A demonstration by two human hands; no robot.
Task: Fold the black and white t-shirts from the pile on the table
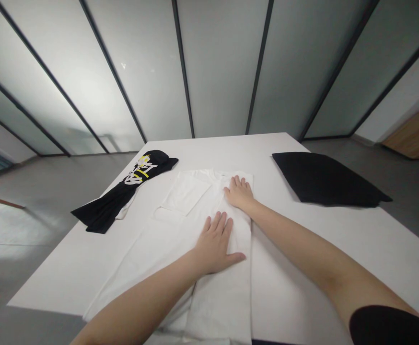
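Observation:
A white T-shirt [166, 249] lies spread on the table before me, its collar toward the far side. Its right side is folded inward in a long strip, and the left sleeve lies flat across the upper part. My left hand [218, 244] rests palm down on the middle of the shirt, fingers spread and thumb out to the right. Higher up, near the collar, my right hand [238, 192] presses flat on the folded side, fingers a little apart. Neither hand grips the cloth.
On the white table [296, 268], a black garment with white and yellow print [141, 175] lies bunched at the left edge, partly overhanging. A folded black garment [324, 179] lies at the right. Behind stand frosted glass panels [220, 67] with dark frames.

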